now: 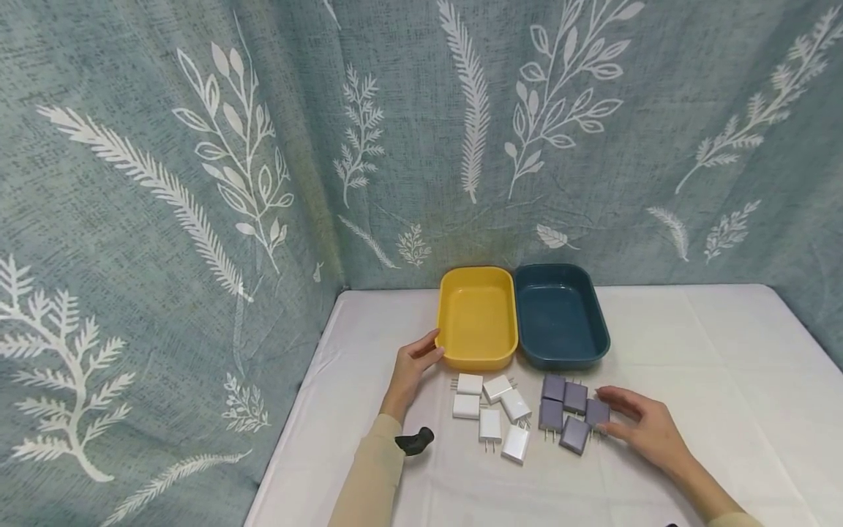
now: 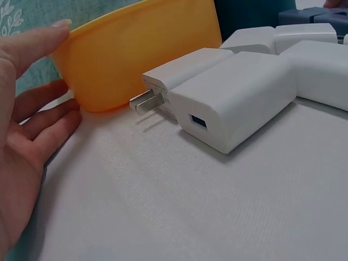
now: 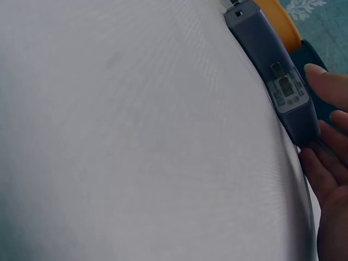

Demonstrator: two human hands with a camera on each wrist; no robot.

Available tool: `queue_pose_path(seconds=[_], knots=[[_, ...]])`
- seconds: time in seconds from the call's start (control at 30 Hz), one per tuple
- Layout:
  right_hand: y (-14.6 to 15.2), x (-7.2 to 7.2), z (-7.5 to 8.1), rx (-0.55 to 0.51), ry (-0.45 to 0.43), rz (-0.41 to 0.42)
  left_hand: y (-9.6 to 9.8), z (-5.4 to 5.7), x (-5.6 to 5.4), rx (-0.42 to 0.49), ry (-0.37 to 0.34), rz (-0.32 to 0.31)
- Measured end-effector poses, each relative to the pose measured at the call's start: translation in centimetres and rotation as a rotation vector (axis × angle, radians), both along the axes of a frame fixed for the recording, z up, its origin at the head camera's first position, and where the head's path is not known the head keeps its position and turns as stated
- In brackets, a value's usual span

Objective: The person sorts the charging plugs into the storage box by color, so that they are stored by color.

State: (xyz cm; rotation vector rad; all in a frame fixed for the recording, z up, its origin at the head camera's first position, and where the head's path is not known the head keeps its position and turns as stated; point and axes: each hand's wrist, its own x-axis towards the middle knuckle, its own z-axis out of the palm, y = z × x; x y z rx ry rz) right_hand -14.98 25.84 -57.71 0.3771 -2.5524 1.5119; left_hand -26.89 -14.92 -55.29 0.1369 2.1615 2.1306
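Observation:
In the head view my left hand (image 1: 411, 369) is at the near left corner of a yellow tray (image 1: 477, 364). The left wrist view has its thumb at the tray's rim and its extended fingers against the outer wall. My right hand (image 1: 648, 432) reaches around the rightmost purple charger (image 1: 598, 414), fingers on the far side and thumb on the near side. That charger still lies on the table. In the right wrist view, fingertips touch or nearly touch the end of a purple charger (image 3: 291, 95), and the thumb appears slightly off it.
Several white chargers (image 1: 490, 424), prongs pointing various ways, lie in front of the yellow tray. More purple chargers (image 1: 575, 435) cluster beside them, before a dark blue tray (image 1: 563, 362). A white cloth (image 1: 711, 351) covers the table; patterned curtains (image 1: 421, 146) hang behind and left.

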Motion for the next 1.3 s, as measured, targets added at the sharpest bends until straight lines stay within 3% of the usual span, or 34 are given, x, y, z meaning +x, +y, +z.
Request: queue_pose_path(seconds=[0.1, 0.37, 0.8, 1.3], knots=[[-0.06, 0.18, 0.03, 0.047, 0.003, -0.005, 0.15, 0.93, 0.53, -0.011, 0.011, -0.004], [-0.22, 0.52, 0.13, 0.124, 0.051, -0.016, 0.17, 0.63, 0.54, 0.043, -0.029, -0.011], [-0.16, 0.35, -0.16, 0.003, 0.039, 0.022, 0.15, 0.52, 0.55, 0.048, -0.027, -0.008], [-0.04, 0.58, 0.1, -0.049, 0.014, 0.009, 0.18, 0.47, 0.55, 0.045, -0.036, 0.002]])
